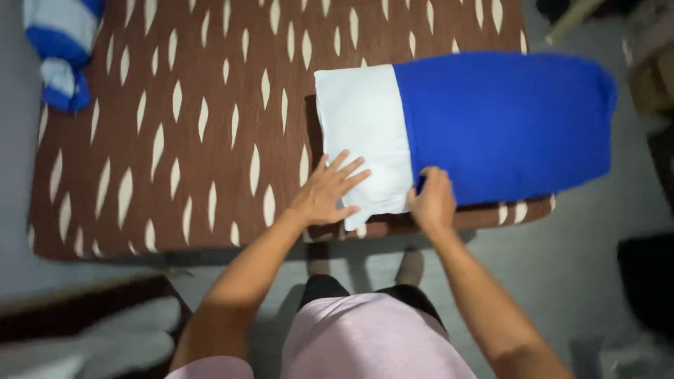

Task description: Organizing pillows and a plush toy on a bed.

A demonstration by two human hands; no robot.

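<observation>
A pillow lies across the near right part of a brown mattress (175,140) patterned with cream leaf shapes. Most of the pillow sits inside a bright blue pillowcase (505,126); its white end (361,133) sticks out to the left. My left hand (328,193) rests flat on the white end near its front corner, fingers spread. My right hand (433,200) is curled over the open edge of the blue pillowcase at the front, pinching the fabric.
A rolled blue and white striped cloth (62,52) lies at the mattress's far left corner. The mattress edge runs just in front of my feet on a grey floor (562,267). Dark objects stand at the right and lower left.
</observation>
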